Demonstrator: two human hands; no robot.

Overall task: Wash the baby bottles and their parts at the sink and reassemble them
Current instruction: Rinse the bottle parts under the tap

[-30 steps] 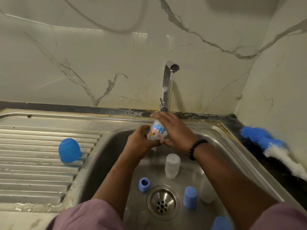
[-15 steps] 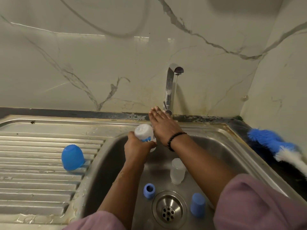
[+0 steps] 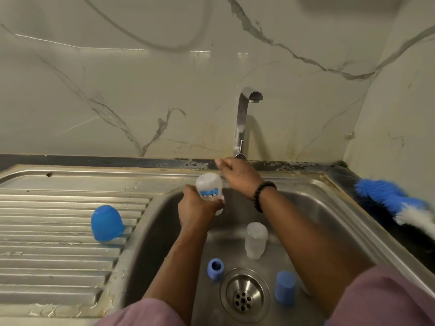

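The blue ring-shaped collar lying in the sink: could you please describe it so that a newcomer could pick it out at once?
Start at the stainless steel sink basin and find the round metal drain strainer in its floor. Just left of the strainer lies the small blue ring-shaped plastic collar. Unlike the closed blue plastic cap right of the strainer, it shows an open hole through its middle.

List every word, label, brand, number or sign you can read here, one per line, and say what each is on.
Nothing here can be read as text.
Bottle held in the left hand: a blue and white printed label with cartoon-like figures; any lettering is too small and blurred to read.
Frosted bottle standing in the sink: no print visible.
Blue cup on the drainboard: no print visible.
Tap: no marking visible.
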